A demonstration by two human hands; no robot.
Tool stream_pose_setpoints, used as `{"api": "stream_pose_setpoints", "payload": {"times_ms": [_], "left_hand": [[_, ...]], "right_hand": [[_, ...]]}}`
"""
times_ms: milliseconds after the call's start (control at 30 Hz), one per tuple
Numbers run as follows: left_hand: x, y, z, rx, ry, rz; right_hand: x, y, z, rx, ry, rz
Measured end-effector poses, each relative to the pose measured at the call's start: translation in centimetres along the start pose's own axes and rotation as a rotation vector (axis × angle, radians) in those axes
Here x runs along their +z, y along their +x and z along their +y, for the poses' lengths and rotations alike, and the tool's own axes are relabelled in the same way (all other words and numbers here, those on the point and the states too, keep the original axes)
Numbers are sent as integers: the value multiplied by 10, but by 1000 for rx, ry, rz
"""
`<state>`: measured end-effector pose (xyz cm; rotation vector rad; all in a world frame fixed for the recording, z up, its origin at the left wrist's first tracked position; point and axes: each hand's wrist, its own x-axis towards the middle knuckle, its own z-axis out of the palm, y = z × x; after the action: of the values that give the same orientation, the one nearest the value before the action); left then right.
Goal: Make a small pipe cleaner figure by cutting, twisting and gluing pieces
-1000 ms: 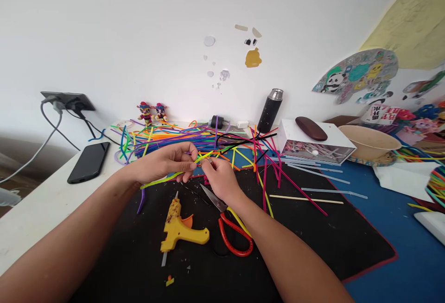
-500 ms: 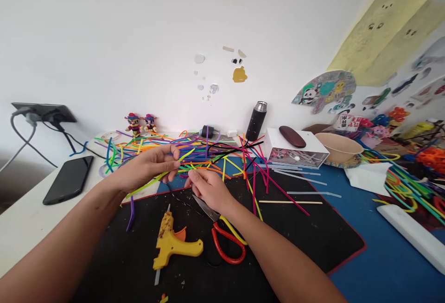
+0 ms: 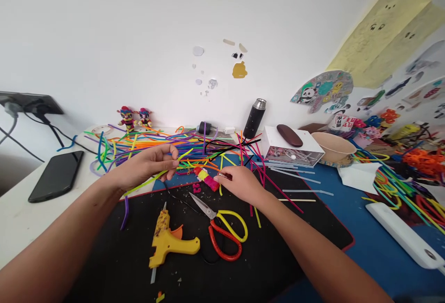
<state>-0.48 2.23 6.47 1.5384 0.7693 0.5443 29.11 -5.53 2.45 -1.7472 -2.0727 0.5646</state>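
Observation:
My left hand (image 3: 156, 164) pinches a yellow-green pipe cleaner (image 3: 144, 183), one end pointing up past the fingertips and the other trailing below the palm. To the right, my right hand (image 3: 243, 183) has its fingers closed around something small and dark that I cannot make out. Just left of those fingertips lies a small pink, yellow and red fuzzy figure (image 3: 208, 180). Beside it is a little curled pink piece (image 3: 196, 188). Scissors (image 3: 208, 210) with one red and one yellow handle lie partly open on the black mat, and a yellow glue gun (image 3: 170, 238) rests left of them.
Loose coloured pipe cleaners (image 3: 163, 143) are heaped along the wall. A black flask (image 3: 255, 119), a white box (image 3: 295, 147) and a beige bowl (image 3: 332, 147) stand at the back. A phone (image 3: 56, 175) lies left; a white bar-shaped device (image 3: 403, 235) lies right.
My right hand has moved right, away from the left hand and scissors, to beside the fuzzy figure, which now shows. My left hand still holds the pipe cleaner. The view has shifted slightly.

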Motion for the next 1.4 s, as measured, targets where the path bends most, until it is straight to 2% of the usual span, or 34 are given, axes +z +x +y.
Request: {"api": "stream_pose_setpoints", "payload": {"times_ms": [100, 233, 400, 600, 767, 933, 1100, 1400], "left_hand": [[0, 1, -5, -26, 0, -12], [-1, 3, -9, -47, 4, -20], [-3, 6, -10, -43, 10, -33], [-6, 8, -15, -60, -28, -41], [-10, 9, -21, -74, -54, -54], [-9, 11, -25, -102, -84, -56], [-5, 13, -25, -148, -107, -74], [2, 16, -20, -188, -49, -87]], "right_hand": [[-10, -2, 6, 19, -96, -33], [-19, 1, 7, 38, -108, -111], [-27, 26, 14, 36, -221, -10], [-31, 69, 27, 91, -313, 37], [-27, 99, 36, 119, -378, 15], [-15, 119, 43, 122, -424, -62], [-11, 127, 50, 116, -444, -113], [-11, 130, 59, 109, -475, -70]]}}
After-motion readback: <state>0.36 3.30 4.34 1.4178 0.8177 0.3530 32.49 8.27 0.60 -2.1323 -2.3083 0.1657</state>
